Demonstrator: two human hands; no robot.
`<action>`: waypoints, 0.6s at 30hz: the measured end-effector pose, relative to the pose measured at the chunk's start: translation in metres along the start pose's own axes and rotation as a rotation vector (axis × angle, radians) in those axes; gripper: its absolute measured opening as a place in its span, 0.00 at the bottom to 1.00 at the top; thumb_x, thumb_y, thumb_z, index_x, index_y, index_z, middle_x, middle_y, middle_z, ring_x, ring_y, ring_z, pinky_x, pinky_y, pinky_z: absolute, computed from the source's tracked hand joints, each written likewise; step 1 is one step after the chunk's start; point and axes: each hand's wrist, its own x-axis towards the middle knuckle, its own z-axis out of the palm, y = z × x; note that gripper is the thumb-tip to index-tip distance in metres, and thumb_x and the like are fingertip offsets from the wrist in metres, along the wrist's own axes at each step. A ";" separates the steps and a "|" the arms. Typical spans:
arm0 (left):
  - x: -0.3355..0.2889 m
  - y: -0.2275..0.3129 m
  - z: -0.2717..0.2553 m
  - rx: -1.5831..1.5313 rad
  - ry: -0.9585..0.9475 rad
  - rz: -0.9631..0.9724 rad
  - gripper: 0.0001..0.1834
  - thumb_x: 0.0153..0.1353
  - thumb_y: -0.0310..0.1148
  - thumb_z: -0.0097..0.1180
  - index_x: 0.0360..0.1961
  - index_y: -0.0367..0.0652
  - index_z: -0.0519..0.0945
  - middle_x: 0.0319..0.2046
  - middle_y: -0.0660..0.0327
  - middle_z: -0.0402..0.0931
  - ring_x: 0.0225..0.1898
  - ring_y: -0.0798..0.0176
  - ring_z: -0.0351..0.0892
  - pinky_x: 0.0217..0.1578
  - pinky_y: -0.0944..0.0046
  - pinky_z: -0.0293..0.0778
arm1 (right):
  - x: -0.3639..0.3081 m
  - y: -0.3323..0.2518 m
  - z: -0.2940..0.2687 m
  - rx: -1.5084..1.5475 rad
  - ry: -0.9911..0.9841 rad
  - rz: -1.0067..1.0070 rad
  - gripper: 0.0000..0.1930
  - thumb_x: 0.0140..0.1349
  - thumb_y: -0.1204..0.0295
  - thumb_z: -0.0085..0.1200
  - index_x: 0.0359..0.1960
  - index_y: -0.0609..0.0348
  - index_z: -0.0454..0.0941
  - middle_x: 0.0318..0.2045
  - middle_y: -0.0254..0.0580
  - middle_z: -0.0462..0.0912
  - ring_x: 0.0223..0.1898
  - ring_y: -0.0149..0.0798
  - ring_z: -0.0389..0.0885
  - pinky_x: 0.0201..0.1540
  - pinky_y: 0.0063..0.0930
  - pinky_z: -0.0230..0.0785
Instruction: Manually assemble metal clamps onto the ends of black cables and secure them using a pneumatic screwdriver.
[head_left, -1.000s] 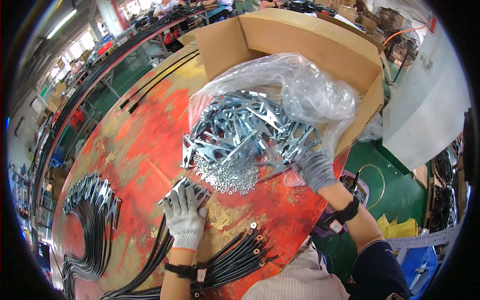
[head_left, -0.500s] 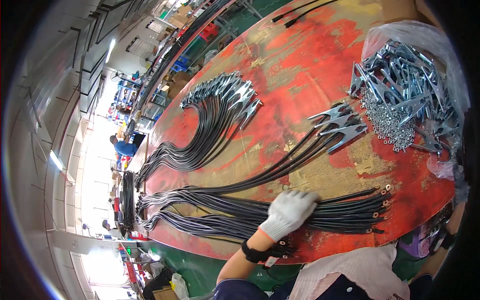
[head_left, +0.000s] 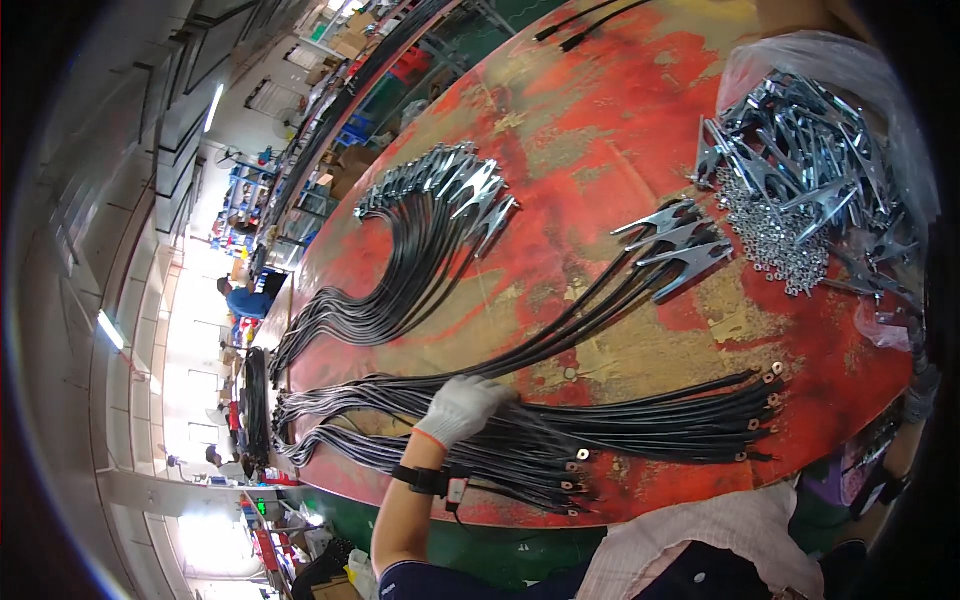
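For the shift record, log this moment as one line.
left hand: at black cables, grip unclear; right hand: near right picture edge, grip unclear; metal clamps: heaped beside small metal rings

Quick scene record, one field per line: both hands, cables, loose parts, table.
Left hand: white-gloved, on the black cables; grip unclear
Right hand: at the dim right rim; whether it holds anything, cannot tell
Cable ends: copper-coloured lugs toward the right
Clipped cables: curved bundle at upper left; smaller group nearer the heap
Loose clips: heaped at upper right, by clear plastic
Small rings: piled against the loose clips
Table: worn, red and tan
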 end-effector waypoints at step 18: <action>0.077 0.152 -0.050 -0.373 0.323 0.239 0.11 0.49 0.38 0.63 0.33 0.47 0.84 0.23 0.58 0.78 0.30 0.51 0.76 0.37 0.54 0.71 | -0.024 -0.070 0.044 0.899 0.086 0.415 0.20 0.54 0.66 0.67 0.46 0.56 0.75 0.36 0.36 0.80 0.37 0.35 0.80 0.40 0.30 0.75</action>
